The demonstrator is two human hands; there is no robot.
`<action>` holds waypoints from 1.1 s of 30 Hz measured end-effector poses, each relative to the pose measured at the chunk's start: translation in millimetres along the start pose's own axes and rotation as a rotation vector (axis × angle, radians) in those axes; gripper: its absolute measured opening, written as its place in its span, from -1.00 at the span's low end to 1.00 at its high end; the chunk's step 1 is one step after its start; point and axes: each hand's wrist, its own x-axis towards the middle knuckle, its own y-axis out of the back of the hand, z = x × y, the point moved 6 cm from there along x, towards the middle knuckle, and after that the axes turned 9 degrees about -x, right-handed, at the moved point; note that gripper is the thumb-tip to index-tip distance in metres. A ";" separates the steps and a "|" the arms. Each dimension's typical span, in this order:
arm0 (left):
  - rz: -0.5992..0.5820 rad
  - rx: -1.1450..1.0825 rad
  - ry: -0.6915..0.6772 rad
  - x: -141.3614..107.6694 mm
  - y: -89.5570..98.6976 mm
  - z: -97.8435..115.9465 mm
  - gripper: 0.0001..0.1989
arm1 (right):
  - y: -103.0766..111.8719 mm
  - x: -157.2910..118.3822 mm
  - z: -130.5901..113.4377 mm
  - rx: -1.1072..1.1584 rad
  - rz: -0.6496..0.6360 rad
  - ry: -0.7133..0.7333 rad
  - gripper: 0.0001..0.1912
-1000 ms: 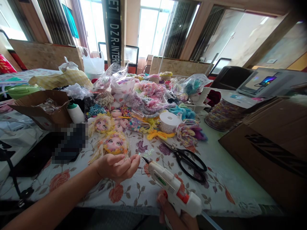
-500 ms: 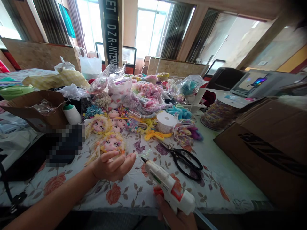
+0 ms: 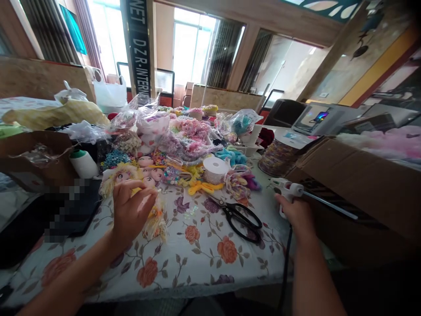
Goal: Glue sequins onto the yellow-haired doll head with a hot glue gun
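My right hand (image 3: 300, 217) is wrapped round a white hot glue gun (image 3: 285, 188), held by the cardboard box on the right. A clear glue stick (image 3: 330, 205) juts from its rear, and a dark cord hangs below. My left hand (image 3: 133, 208) is raised with fingers curled and the thumb near the fingertips; whatever they pinch is too small to make out. Behind and below it lies a yellow-haired doll head (image 3: 156, 224), mostly hidden. Another doll head (image 3: 121, 175) and several bare doll faces (image 3: 148, 181) lie just beyond. Black-handled scissors (image 3: 241, 221) rest between my hands.
Small shiny sequins (image 3: 190, 213) are scattered on the flowered tablecloth (image 3: 184, 272). A white spool (image 3: 215, 169) stands behind the scissors. Yarn and plastic bags (image 3: 190, 134) pile up at the back. The large cardboard box (image 3: 355, 184) borders the right; a thread cone (image 3: 83, 164) stands left.
My right hand has carried the glue gun from the front middle out to the right, beside the box. My left hand has turned over and moved left and up. The view has swung right.
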 end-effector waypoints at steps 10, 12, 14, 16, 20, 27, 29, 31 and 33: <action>0.104 -0.854 1.040 -2.1 -0.6 -74.8 -0.84 | -19.5 10.3 12.3 -0.069 -0.222 -0.144 -0.53; 0.075 -0.958 1.192 -7.0 0.6 -80.6 -0.80 | -12.0 -3.4 15.6 -0.113 -0.223 -0.142 -0.62; 0.016 -0.973 1.276 -11.5 3.9 -82.1 -0.77 | 2.3 -28.8 10.0 -0.199 -0.113 -0.116 -0.79; -0.027 -0.935 1.309 -16.5 8.0 -82.3 -0.75 | 23.7 -66.0 -13.7 -0.166 0.156 -0.027 -0.79; -0.117 -0.813 1.332 -29.3 10.5 -82.4 -0.73 | 13.1 -143.8 -101.2 0.480 -0.149 0.259 -0.67; -0.146 -0.836 1.481 -41.8 10.2 -76.2 -0.72 | -37.3 -209.8 -235.2 0.835 -1.003 0.491 -0.41; -0.114 -0.888 1.511 -41.2 11.7 -75.3 -0.72 | -46.7 -204.9 -249.0 0.670 -0.937 0.555 -0.32; -0.086 -0.933 1.542 -40.9 12.8 -75.5 -0.73 | -53.0 -201.0 -259.6 0.530 -0.866 0.644 -0.24; -0.052 -0.962 1.584 -41.3 13.6 -76.2 -0.74 | -58.7 -200.0 -267.3 0.441 -0.837 0.701 -0.17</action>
